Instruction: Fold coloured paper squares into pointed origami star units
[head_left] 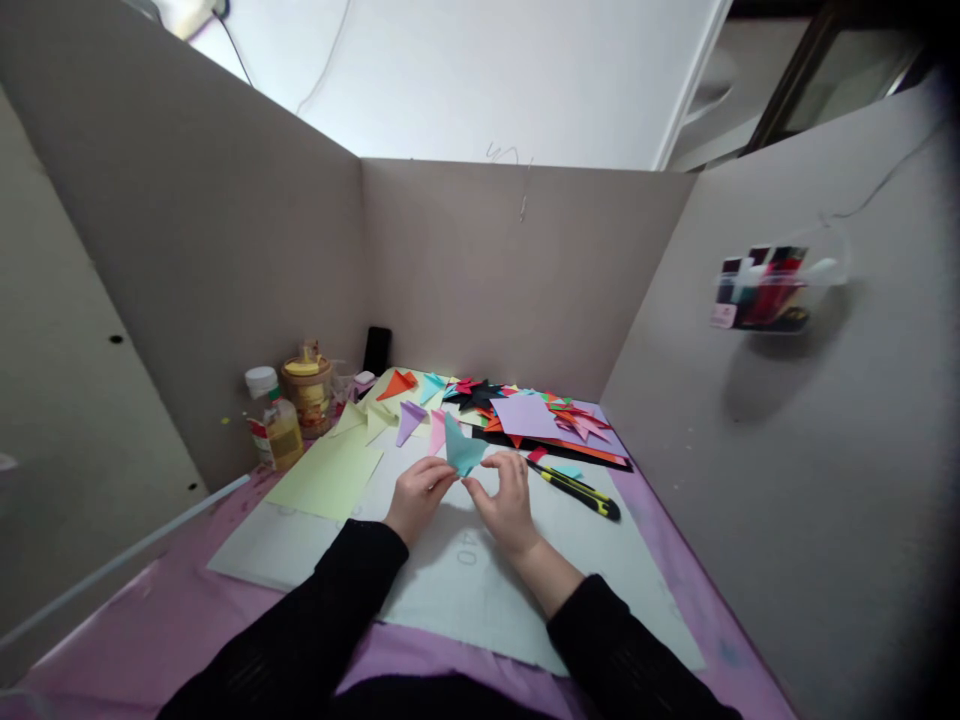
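Teal paper [462, 450], folded to a pointed shape, stands between both hands just above the white mat [600, 590], its long axis running from a tip up and left to a wider base near the fingers. Left hand [420, 495] pinches the lower left edge with thumb and fingertips closed on it; right hand [508, 497] meets it from the other side, its fingers curled onto the lower right edge. Both sit equally close, each touching the paper, which rises away from the person beyond the grip. Just right of the right hand lies a yellow-black knife [577, 489], apart from the fingers. Left of the hands rests a green sheet [330, 475], with folded pieces [411, 415] behind and a paper pile [547, 415] further back right. Glue bottle [277, 425] and a jar [307, 385] stand by the left wall.
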